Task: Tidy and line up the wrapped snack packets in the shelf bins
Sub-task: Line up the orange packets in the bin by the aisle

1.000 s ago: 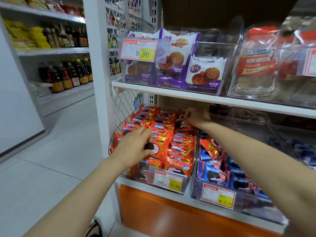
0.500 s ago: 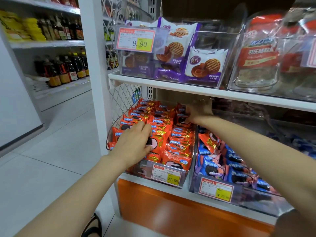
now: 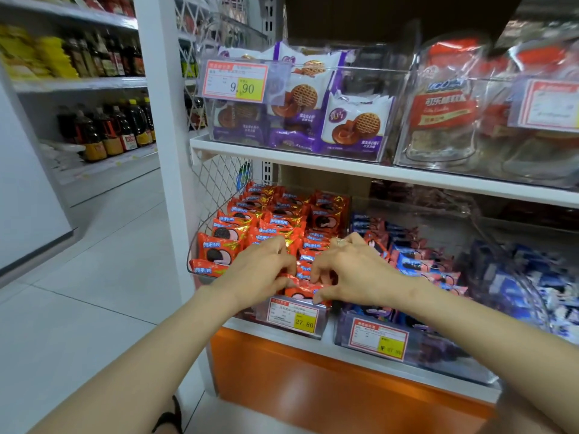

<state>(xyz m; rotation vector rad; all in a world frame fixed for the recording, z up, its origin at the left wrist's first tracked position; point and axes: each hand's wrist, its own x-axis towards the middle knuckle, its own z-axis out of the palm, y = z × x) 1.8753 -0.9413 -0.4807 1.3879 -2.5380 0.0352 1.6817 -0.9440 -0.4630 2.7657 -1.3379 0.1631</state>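
A clear bin [image 3: 291,327] on the lower shelf holds several rows of red-orange wrapped cookie packets [image 3: 269,220]. Both hands sit over its front row. My left hand [image 3: 260,270] curls its fingers onto a red packet [image 3: 300,289] at the front of the bin. My right hand [image 3: 351,270], with a ring on one finger, pinches the same front packets from the right side. To the right stands a second bin with blue and pink wrapped packets [image 3: 416,261].
The upper shelf [image 3: 344,167] carries a clear bin of purple biscuit packets [image 3: 313,120] and a bin of red bagged snacks [image 3: 448,108]. A white upright post [image 3: 163,151] stands left of the bins. Bottles line a shelf [image 3: 103,130] across the aisle at the left.
My right hand has come forward from the back of the red bin to its front row. My left hand shifted right to meet it. The camera moved closer.
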